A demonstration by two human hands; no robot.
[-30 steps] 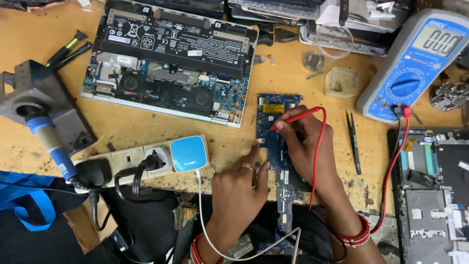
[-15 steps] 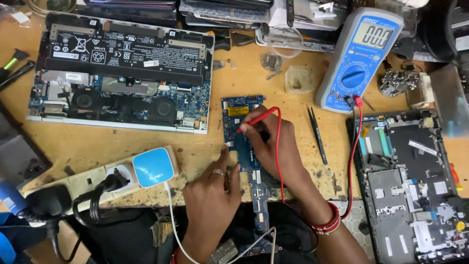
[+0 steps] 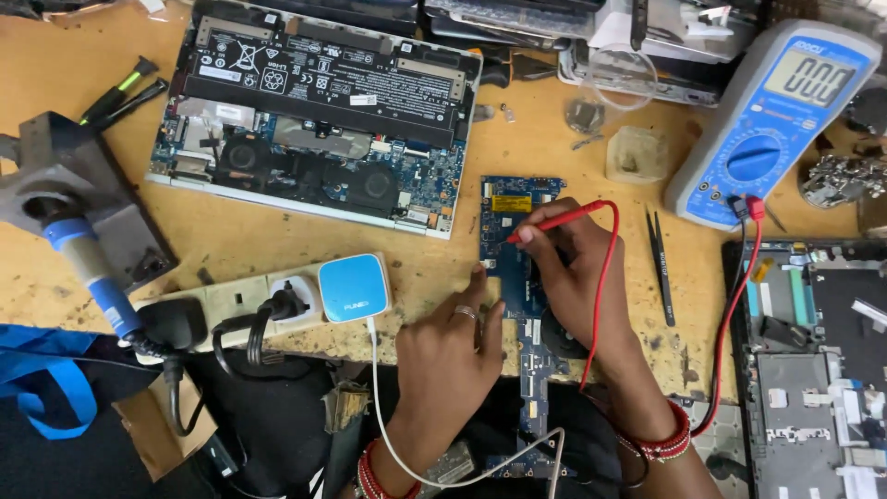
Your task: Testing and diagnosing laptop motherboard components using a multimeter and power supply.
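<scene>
In the head view, the right hand [image 3: 577, 277] holds a red probe [image 3: 554, 220] in a narrow grip, its tip on the upper part of the blue circuit board [image 3: 510, 242], which lies on the tabletop [image 3: 277, 236] in front of the person. The left hand [image 3: 453, 356] presses the board's left edge with its fingertips and grips nothing. The probing seems under way, not finished. The blue multimeter [image 3: 771, 120] stands at the upper right. The wooden tabletop is worn and crowded: an opened laptop [image 3: 314, 120], a power strip [image 3: 268, 305], tweezers [image 3: 661, 263].
</scene>
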